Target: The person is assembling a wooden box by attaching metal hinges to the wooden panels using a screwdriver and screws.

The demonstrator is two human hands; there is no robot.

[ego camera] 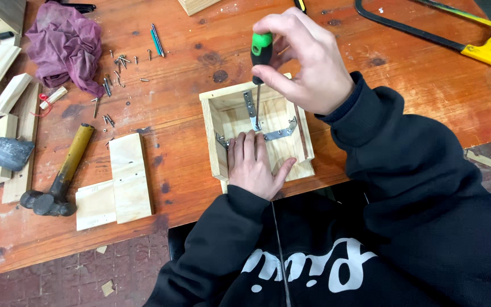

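Note:
A small open wooden box (pixel 213 133) lies at the near edge of the orange workbench (pixel 188 165). Metal corner brackets (pixel 280 133) sit inside it. My right hand (pixel 308 59) is shut on a screwdriver (pixel 261 50) with a green and black handle, held upright with its shaft reaching down to a bracket inside the box. My left hand (pixel 254 165) lies flat inside the box with its fingers spread, pressing on the bottom board beside the screwdriver tip.
Loose screws (pixel 117 68) lie scattered at the upper left beside a purple rag (pixel 66 42). A hammer (pixel 63 173) and flat wood pieces (pixel 123 182) lie to the left. A yellow-handled hacksaw (pixel 484 42) rests at the far right. Wood offcuts (pixel 1 108) crowd the left edge.

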